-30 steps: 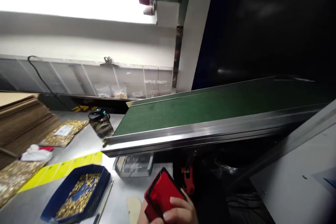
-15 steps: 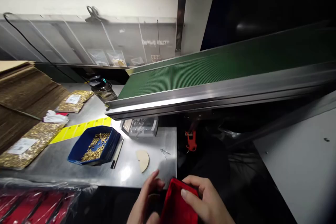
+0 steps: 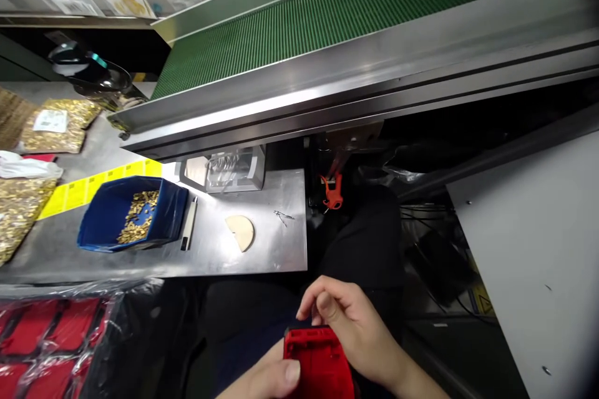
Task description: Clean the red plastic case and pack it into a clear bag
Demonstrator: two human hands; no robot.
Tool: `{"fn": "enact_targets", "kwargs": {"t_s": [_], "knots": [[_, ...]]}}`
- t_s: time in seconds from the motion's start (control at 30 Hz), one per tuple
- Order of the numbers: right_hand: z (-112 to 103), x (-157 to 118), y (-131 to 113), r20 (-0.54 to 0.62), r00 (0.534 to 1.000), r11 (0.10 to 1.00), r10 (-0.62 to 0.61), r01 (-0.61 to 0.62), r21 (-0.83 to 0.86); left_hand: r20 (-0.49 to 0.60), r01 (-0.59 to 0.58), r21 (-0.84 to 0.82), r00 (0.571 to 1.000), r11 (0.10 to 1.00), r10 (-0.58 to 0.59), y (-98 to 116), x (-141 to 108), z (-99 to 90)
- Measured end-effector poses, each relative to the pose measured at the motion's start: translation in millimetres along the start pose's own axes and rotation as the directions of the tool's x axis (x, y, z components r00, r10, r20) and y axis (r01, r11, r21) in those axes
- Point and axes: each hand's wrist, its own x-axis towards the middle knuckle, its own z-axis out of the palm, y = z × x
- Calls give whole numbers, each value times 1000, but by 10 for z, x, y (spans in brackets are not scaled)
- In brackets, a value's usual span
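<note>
A red plastic housing (image 3: 321, 361), hollow side up, is held low in front of my body. My left hand (image 3: 269, 377) grips its left side, the thumb lying on the edge. Beside its upper right edge is my right hand (image 3: 349, 324), with curled fingers and the thumb near the fingertips; whether it pinches anything small is hidden. On the metal table (image 3: 262, 255) ahead are a half-round beige piece (image 3: 241, 232), thin metal pins (image 3: 283, 217), a white-handled tool (image 3: 189, 224) and a blue bin (image 3: 105, 212) with small brass parts.
A green conveyor (image 3: 281, 31) with a metal frame slopes across above the table. Bags of brass parts (image 3: 60, 124) lie at the left. Red parts in plastic (image 3: 35, 330) fill the lower left. An orange tool (image 3: 333, 193) hangs beyond the table's right edge.
The view has tipped downward and shifted. My left hand has gone from beside the red housing to gripping it, while my right hand has released its thumb hold and moved to the upper right edge.
</note>
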Motion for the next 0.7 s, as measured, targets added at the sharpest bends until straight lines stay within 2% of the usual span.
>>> {"fn": "enact_targets", "kwargs": {"t_s": [0.2,0.3,0.47,0.6,0.7], "knots": [[125,86,139,-14,1000,999,-20,20,45,5,61,109,998,992,-62,90,36,-38],[113,76,177,-15,1000,999,-13,13,31,26,106,93,994,990,-109,126,45,-40],[101,43,200,-88,996,1000,13,-12,10,13,138,63,990,988,-139,127,50,-22],[89,30,186,19,1000,999,-8,7,46,39,154,106,986,982,-159,122,51,0],[92,15,207,-3,999,999,-49,49,22,34,172,108,984,979,-177,114,48,4]]}}
